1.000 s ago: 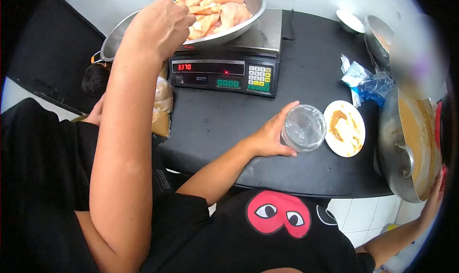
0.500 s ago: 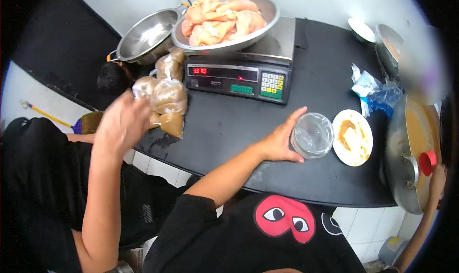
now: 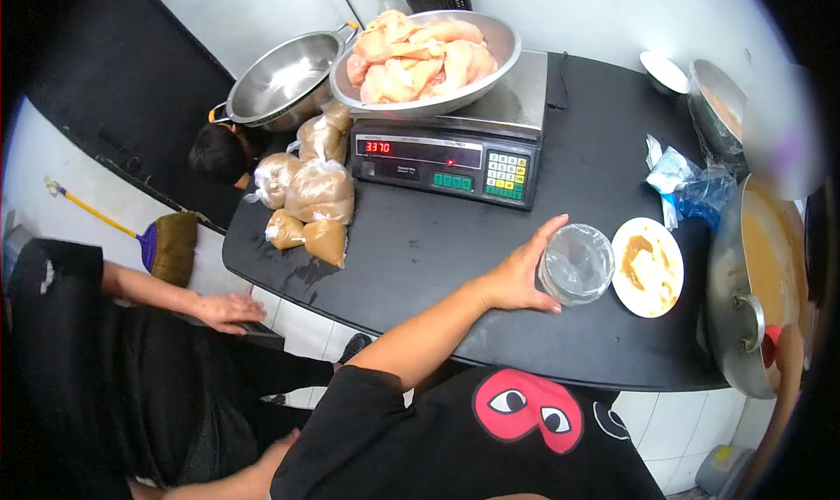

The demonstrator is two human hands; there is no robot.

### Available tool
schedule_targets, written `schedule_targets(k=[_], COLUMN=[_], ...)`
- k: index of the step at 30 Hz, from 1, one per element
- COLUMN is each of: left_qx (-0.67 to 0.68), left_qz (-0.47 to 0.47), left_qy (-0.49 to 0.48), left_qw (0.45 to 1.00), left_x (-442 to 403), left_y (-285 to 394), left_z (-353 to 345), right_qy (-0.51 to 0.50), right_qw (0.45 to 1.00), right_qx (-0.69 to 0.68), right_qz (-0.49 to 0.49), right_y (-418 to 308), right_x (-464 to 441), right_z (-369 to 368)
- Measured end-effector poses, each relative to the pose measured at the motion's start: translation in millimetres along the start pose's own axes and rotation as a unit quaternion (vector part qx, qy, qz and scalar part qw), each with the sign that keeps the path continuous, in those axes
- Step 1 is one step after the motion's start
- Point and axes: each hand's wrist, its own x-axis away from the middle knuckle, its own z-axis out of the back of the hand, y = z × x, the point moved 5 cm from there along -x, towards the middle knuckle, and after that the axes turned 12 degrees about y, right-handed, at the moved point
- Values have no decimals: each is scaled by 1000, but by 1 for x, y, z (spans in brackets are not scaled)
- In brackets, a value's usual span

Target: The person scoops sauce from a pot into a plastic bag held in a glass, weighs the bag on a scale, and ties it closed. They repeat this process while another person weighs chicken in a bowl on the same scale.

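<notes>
My left hand is wrapped round the left side of a clear round container standing on the black table. Just right of the container lies a white plate smeared with brown and whitish sauce. At the far right, my right hand is partly blurred and holds a red cup over a large metal pan of light-brown sauce. The cup is low at the pan's near side, and its contents cannot be made out.
A scale reading 3.370 bears a metal bowl of raw meat. Several brown-filled bags, an empty pot, blue plastic and a white bowl are around it. A co-worker's hand is left.
The co-worker's arm has drawn back from the meat bowl, down and left. My right hand has brought the red cup over the pan, then lower. My left hand stays on the container.
</notes>
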Motion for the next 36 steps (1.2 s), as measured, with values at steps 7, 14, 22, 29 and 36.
schedule_targets(k=[7,14,22,29,36], left_qx=[-71,94,120,133,122], left_qz=[-54,46,47,16,0], left_qy=[21,21,42,73,82], left_qw=[996,994,991,988,989], left_x=[-4,-3,0,3,4], left_y=[1,-8,-6,-1,-1], left_z=[1,-9,-10,-14,-14], right_qy=[-42,-131,-27,-87,-148], right_qw=[991,950,983,978,913], right_qx=[-1,-259,-173,-188,-359], right_qz=[124,119,-49,40,127], right_y=[-30,-52,-42,-82,-110], right_x=[19,51,28,38,65], right_z=[31,150,137,127,140])
